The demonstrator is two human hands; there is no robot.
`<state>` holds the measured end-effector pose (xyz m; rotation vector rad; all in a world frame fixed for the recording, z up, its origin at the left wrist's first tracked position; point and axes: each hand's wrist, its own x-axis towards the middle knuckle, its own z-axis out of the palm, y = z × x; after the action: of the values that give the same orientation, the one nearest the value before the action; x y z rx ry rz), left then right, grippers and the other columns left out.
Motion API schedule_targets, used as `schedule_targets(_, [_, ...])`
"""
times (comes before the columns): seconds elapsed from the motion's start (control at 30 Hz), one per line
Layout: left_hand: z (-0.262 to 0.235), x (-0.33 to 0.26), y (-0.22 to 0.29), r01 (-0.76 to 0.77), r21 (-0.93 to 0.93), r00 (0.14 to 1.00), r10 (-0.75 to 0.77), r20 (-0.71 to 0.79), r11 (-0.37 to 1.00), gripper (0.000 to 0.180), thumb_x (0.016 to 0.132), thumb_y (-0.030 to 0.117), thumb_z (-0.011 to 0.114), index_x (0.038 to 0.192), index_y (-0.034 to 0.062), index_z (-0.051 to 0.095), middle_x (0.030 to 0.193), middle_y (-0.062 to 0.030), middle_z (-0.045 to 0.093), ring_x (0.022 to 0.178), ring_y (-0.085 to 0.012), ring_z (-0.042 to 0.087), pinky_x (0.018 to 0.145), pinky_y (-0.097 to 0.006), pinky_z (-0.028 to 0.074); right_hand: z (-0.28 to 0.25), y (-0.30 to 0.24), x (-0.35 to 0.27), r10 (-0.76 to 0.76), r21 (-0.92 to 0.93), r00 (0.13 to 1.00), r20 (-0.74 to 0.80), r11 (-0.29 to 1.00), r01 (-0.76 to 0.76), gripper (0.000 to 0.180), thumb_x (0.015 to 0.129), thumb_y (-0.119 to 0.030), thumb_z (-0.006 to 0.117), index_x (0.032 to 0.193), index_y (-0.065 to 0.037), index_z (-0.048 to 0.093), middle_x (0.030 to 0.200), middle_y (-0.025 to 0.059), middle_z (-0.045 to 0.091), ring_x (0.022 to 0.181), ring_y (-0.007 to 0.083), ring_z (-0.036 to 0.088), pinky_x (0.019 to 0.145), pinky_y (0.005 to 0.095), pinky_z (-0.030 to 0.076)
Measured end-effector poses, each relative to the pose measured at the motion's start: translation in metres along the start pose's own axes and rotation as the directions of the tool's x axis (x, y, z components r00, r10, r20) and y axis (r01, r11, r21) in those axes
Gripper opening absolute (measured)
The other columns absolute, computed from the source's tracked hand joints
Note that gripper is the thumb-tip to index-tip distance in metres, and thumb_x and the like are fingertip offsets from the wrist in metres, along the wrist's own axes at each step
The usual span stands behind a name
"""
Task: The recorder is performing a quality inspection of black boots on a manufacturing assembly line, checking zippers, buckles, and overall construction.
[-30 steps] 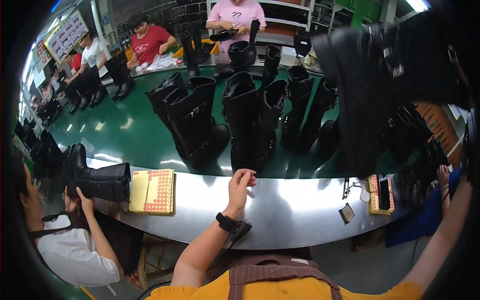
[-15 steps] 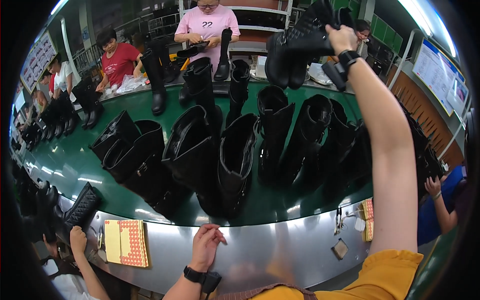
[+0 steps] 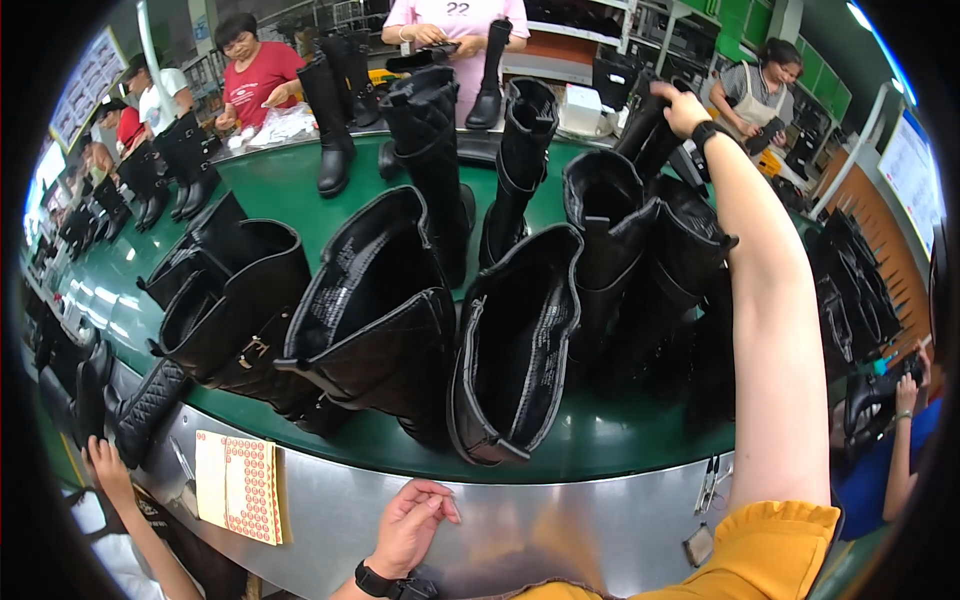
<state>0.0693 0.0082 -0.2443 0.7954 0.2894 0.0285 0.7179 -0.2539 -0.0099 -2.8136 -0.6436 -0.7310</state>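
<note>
My right arm stretches far across the green table, and my right hand (image 3: 684, 112) is closed at the tops of a pair of black boots (image 3: 645, 135) on its far side. The boots in front and the arm partly hide that pair. My left hand (image 3: 415, 528) hovers low over the steel edge, fingers curled in toward the thumb; whatever lies in them is too small to make out. Just beyond it stand tall black boots with open tops, among them a wide-mouthed boot (image 3: 515, 350), a quilted boot (image 3: 370, 320) and a buckled boot (image 3: 240, 300).
A yellow sticker sheet with red dots (image 3: 238, 487) lies on the steel ledge (image 3: 340, 520), left of my left hand. Small tools (image 3: 708, 485) lie at the right. Co-workers handle boots at the left, right and across the green table (image 3: 290, 160).
My right hand has lowered the pair of boots from the air to the far side of the table. My view has shifted closer to the standing boots. My left hand's fingers have curled more.
</note>
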Motion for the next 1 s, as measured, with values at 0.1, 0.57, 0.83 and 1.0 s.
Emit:
schedule_targets(0.1, [0.001,0.001,0.0,0.003,0.008,1.0,-0.003,0.005,1.0,0.016,0.098,0.007,0.053,0.112,-0.0009,0.058,0.09,-0.01,0.064,0.086,-0.0204,0.062,0.084,-0.035,0.05,-0.027,0.0,-0.006,-0.059,-0.176,0.946,0.319,0.977,0.121,0.037,0.086,-0.036,0.065,0.119,-0.022,0.069,0.129,0.0218,0.059,0.121,0.0384,0.056,0.102,0.0449,0.046])
schedule_targets(0.57, [0.006,0.002,-0.002,0.038,0.197,0.998,-0.048,0.048,0.98,0.014,0.1,0.008,0.053,0.11,0.0009,0.057,0.091,-0.0086,0.063,0.086,-0.0181,0.062,0.083,-0.031,0.05,-0.167,-0.332,-0.114,-0.326,0.286,0.708,0.626,0.941,0.18,0.112,0.077,-0.077,0.061,0.158,-0.023,0.006,0.157,0.0242,0.027,0.137,0.0425,0.039,0.092,0.0573,0.052])
schedule_targets(0.83, [-0.004,0.009,-0.011,-0.075,0.337,0.985,0.018,0.169,0.939,0.017,0.098,0.016,0.054,0.111,0.0045,0.057,0.086,-0.0017,0.058,0.08,-0.009,0.056,0.073,-0.025,0.049,-0.075,-0.369,-0.07,-0.366,0.108,0.859,0.359,0.93,0.351,0.103,0.073,-0.082,0.057,0.117,0.011,0.062,0.114,0.0273,0.066,0.108,0.0367,0.064,0.092,0.0454,0.049])
schedule_targets(1.0, [-0.015,0.007,-0.005,-0.043,0.348,0.991,-0.004,0.134,0.937,0.015,0.098,0.016,0.05,0.104,0.0033,0.055,0.081,-0.0046,0.058,0.072,-0.0117,0.055,0.07,-0.026,0.048,-0.046,-0.337,-0.037,-0.075,-0.078,0.945,0.318,0.991,0.105,0.06,0.081,-0.043,0.075,0.109,0.01,0.067,0.106,0.0209,0.069,0.091,0.0237,0.068,0.081,0.0356,0.054])
